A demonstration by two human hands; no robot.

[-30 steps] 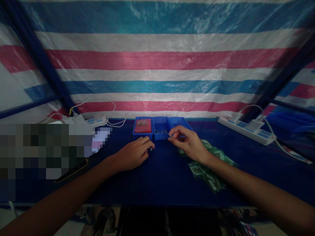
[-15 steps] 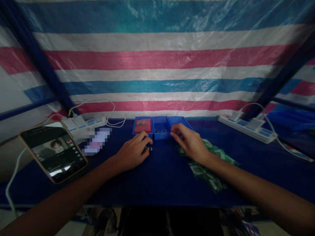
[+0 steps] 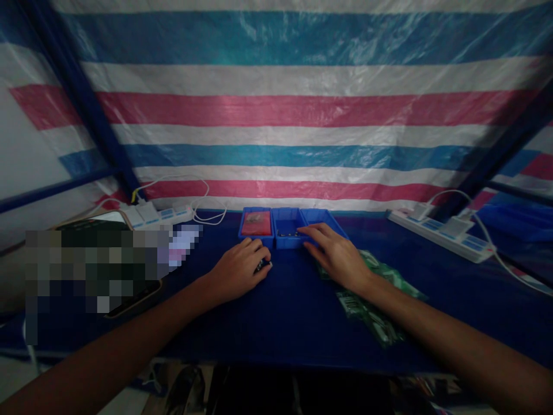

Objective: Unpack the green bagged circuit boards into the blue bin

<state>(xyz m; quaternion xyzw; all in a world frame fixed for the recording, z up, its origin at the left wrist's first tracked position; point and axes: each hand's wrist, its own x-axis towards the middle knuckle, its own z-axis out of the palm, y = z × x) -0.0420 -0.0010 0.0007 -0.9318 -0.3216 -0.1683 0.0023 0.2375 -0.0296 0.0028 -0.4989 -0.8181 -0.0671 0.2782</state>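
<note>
Item: my left hand (image 3: 239,268), curling on the tabletop, fingers and thumb closing loosely around small metal pieces (image 3: 260,266), presumably penning them so they are not rolling off. Item: my right hand (image 3: 341,256), hovering at the right side of the middle blue bin (image 3: 287,244), thumb and forefinger standing a little apart; I am seeing nothing between them, and whether the fingertips are touching the rim I cannot tell. Item: more small parts (image 3: 288,234), lying inside that middle bin, whose walls are likely confining them. Item: a red packet (image 3: 257,223), filling the left bin (image 3: 257,209). Item: the right bin (image 3: 322,216), adjoining the middle one; all three are standing in a row, probably for easy reach. Item: green packets (image 3: 380,320), spreading loosely beneath and beside my right forearm. Surface: a dark blue table (image 3: 276,323), bearing power strips at right (image 3: 444,236) and left (image 3: 177,214), white cable (image 3: 211,210) looping by the latter. Room: a striped plastic sheet (image 3: 276,109), hanging behind blue frame posts (image 3: 86,104); the light is falling dimly.
</note>
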